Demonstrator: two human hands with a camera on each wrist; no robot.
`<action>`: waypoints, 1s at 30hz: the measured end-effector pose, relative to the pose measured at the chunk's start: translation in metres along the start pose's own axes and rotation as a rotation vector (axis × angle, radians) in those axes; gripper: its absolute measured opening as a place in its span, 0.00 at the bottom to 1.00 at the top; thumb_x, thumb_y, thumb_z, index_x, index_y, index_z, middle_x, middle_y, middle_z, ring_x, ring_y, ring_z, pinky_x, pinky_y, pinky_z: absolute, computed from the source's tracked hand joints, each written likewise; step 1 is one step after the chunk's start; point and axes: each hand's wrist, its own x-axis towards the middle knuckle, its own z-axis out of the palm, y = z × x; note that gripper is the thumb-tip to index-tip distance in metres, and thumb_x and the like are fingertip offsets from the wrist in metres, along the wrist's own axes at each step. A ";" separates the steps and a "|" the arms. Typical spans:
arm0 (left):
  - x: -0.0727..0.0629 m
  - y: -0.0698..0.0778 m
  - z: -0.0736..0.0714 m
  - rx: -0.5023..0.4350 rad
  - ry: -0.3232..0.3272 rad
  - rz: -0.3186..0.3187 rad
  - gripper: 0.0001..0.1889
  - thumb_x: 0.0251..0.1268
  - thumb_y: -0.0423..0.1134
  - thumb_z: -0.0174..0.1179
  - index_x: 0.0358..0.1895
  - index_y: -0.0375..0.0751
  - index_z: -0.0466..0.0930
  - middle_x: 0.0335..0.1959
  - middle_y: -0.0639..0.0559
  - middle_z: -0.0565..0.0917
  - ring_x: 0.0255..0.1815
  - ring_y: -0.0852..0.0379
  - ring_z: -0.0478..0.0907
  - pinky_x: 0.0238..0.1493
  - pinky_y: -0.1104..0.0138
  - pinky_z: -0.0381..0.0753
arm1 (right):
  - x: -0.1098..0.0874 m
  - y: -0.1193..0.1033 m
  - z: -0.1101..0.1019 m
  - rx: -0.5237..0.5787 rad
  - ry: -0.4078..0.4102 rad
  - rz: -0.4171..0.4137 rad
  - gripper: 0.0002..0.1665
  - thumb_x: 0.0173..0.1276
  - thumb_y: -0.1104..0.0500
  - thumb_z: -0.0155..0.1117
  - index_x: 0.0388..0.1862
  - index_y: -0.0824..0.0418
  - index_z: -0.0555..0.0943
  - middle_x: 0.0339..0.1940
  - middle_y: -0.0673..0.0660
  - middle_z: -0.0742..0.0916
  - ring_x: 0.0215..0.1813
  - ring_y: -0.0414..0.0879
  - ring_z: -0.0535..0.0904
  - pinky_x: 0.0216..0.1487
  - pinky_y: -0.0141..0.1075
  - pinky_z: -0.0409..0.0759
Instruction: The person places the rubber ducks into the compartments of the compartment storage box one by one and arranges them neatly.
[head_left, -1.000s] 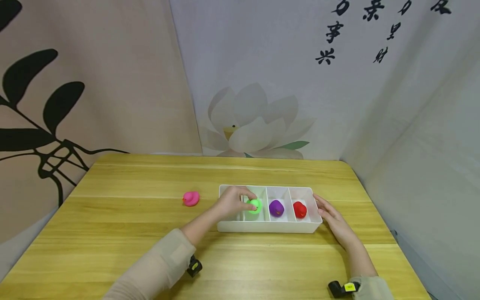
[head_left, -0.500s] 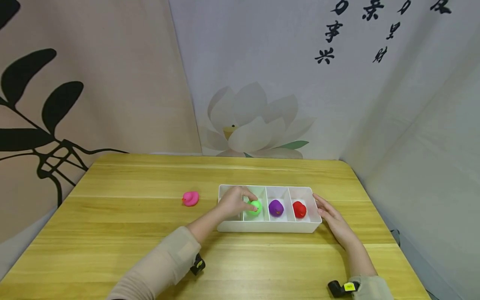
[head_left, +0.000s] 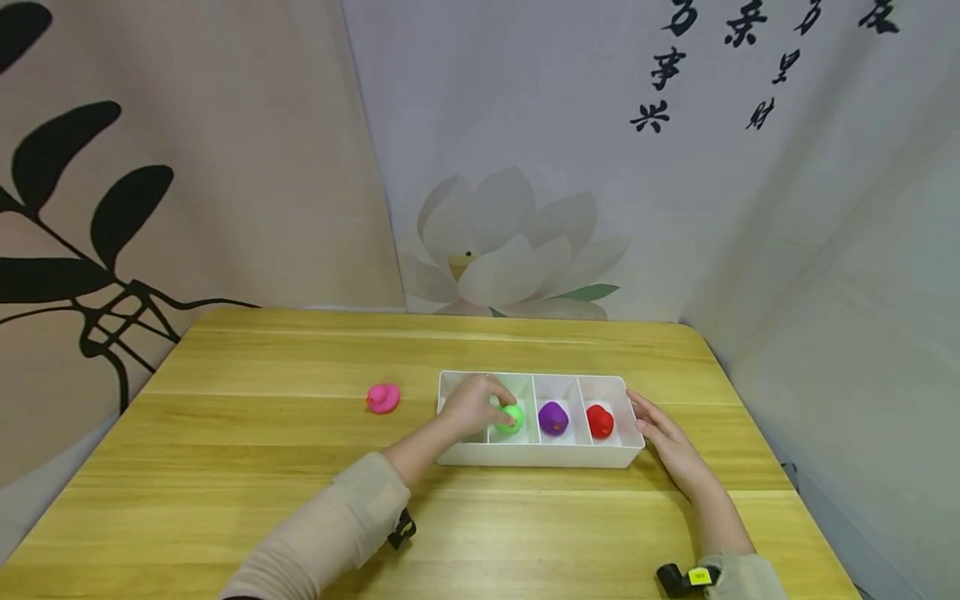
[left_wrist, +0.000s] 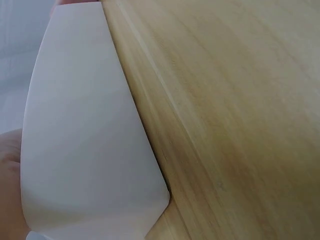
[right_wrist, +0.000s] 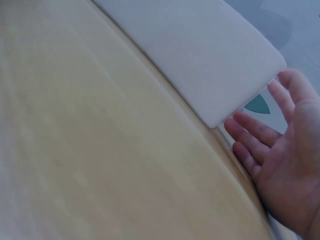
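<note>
In the head view my left hand (head_left: 471, 407) reaches over the left part of a white box (head_left: 540, 455) split into compartments. Its thumb and index finger pinch a green toy duck (head_left: 512, 422) inside the second compartment from the left. A purple toy duck (head_left: 553, 418) sits in the third compartment, a red one in the rightmost. My right hand (head_left: 672, 442) rests its fairly straight fingers against the box's right end; the right wrist view shows those fingertips (right_wrist: 240, 120) at the end wall. From the left wrist, the box wall (left_wrist: 90, 125) hides most of the left hand.
A pink toy duck (head_left: 383, 398) lies on the wooden table (head_left: 525, 525) to the left of the box. Behind the table hangs a pale curtain (head_left: 525, 108) with a lotus and dark lettering. My left forearm crosses the table in front of the box.
My left hand has sunk slightly with the green duck, and its forearm has shifted a little to the right. The right hand and the box have stayed in place.
</note>
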 end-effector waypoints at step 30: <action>-0.012 0.000 -0.017 -0.189 0.047 0.063 0.14 0.50 0.35 0.72 0.42 0.37 0.86 0.41 0.52 0.85 0.34 0.54 0.78 0.41 0.61 0.77 | 0.000 0.001 -0.001 -0.005 -0.012 0.006 0.30 0.78 0.55 0.46 0.76 0.58 0.57 0.69 0.69 0.66 0.63 0.35 0.63 0.57 0.22 0.61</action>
